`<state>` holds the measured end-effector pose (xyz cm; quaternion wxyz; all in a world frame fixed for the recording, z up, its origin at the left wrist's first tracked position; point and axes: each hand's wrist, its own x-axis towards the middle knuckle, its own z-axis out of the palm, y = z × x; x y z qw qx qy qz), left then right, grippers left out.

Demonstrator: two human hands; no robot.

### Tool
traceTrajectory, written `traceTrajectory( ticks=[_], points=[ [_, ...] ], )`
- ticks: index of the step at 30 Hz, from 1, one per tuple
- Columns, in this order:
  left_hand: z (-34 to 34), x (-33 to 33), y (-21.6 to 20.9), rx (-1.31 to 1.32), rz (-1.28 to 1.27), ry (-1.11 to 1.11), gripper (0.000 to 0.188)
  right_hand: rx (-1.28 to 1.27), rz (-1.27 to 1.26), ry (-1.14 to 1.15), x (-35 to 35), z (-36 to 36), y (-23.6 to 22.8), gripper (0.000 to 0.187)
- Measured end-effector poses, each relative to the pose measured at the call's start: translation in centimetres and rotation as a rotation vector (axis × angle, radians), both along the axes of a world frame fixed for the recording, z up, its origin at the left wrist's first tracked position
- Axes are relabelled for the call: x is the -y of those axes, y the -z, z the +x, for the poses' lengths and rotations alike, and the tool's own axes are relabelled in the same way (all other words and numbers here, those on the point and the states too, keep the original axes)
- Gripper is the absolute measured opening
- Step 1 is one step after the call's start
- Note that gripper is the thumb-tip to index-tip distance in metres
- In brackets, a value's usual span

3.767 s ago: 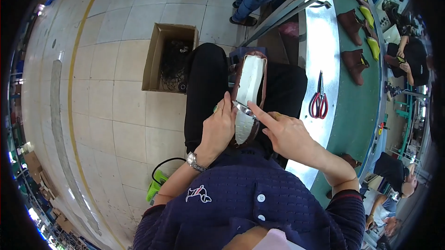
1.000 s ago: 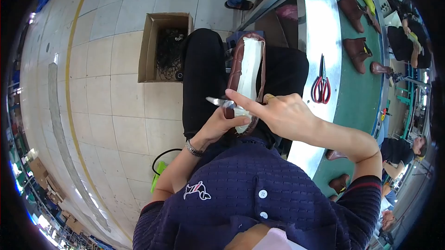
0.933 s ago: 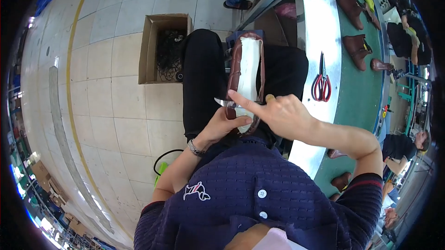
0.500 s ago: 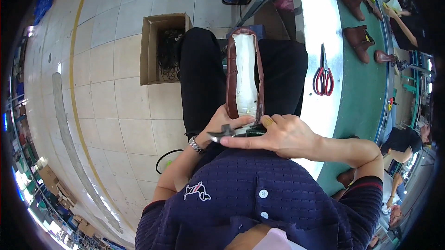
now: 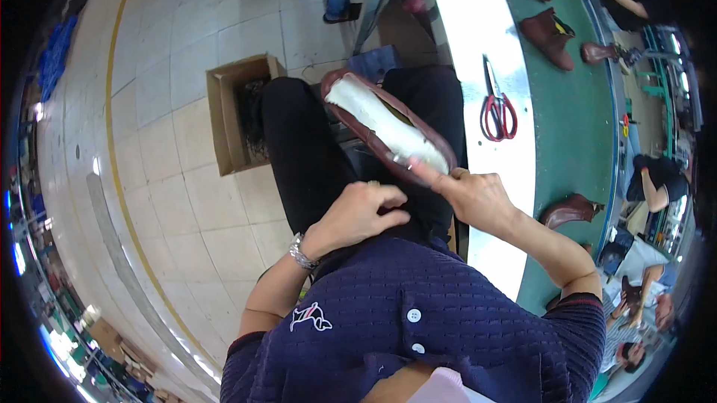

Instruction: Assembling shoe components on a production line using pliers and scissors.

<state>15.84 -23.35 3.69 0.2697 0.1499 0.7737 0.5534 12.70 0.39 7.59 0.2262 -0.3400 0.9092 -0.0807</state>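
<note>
Leftmost, I see a cardboard box (image 5: 219, 121); then the left hand (image 5: 354, 214) — fingers loosely parted, empty. A brown shoe (image 5: 382, 122) slants across the lap (image 5: 302, 141). The right hand (image 5: 482, 200) curls at its near end, index outstretched — I cannot tell its grip. Scissors (image 5: 493, 110) lie rightward.

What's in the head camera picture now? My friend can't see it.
A seated person has the right hand at the near end of a brown shoe, its white underside up; the left hand is apart from it. Red-handled scissors lie on a shiny strip near brown boots.
</note>
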Motion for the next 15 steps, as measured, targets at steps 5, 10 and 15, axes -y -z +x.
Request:
traceTrajectory(
  ticks=[5,10,15],
  points=[
    [-10.0,-3.1,-0.7,-0.902,-0.208,-0.293,0.048,0.318,-0.325,0.712,-1.9,-1.6,0.1,0.074],
    [-19.7,-3.1,1.7,-0.596,-0.325,0.013,0.046,0.592,-0.496,0.931,-2.8,-2.7,-1.0,0.064],
    [-20.4,-4.3,3.0,-0.759,-0.587,-0.204,0.03,0.716,-0.575,0.937,-3.5,-4.5,-1.4,0.063]
  ],
)
